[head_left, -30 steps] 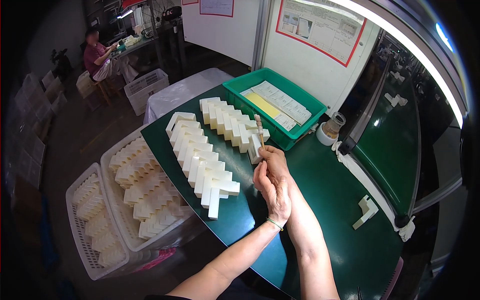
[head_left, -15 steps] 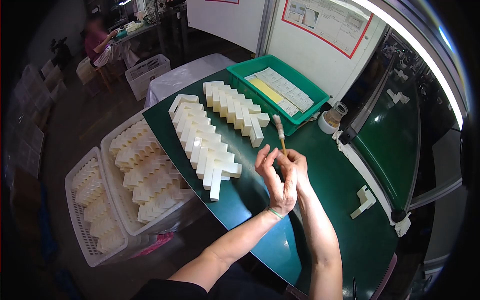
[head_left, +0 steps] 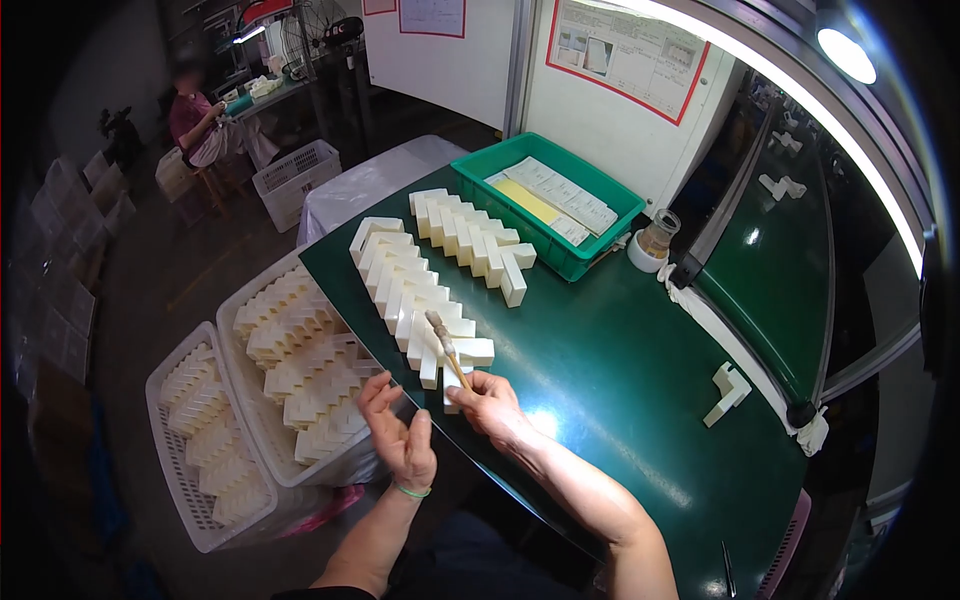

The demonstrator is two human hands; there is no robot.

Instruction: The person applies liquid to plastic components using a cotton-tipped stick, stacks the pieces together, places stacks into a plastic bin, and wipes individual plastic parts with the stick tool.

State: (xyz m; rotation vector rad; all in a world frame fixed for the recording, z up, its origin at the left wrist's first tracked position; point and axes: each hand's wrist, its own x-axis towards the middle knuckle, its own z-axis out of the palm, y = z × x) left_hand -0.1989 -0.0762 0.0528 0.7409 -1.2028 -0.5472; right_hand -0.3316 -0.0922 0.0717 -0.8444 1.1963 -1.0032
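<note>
My right hand [head_left: 493, 408] grips a thin stick with a whitish wrapped tip [head_left: 438, 328]. Its fingertips also touch a white angled block [head_left: 455, 386] at the near end of a row. My left hand [head_left: 402, 436] hovers off the table's edge, just left of that block, fingers apart and holding nothing visible. The longer row of interlocked white angled blocks [head_left: 400, 285] runs away from me on the green table [head_left: 580, 400]. Beyond it lies a shorter row [head_left: 465, 235] of similar blocks.
Left of the table stand a large white crate [head_left: 232, 300] and a perforated basket [head_left: 160, 430], both holding stacked blocks. Behind are a green tray [head_left: 560, 262] with papers and a glass jar [head_left: 660, 232]. One loose block [head_left: 727, 393] lies right, beside a conveyor belt [head_left: 765, 260]. A person [head_left: 195, 115] sits far back.
Both hands have moved left from mid-table and separated. The stick has travelled with my right hand to the longer row, where another block now shows at the near end. The view has shifted slightly.
</note>
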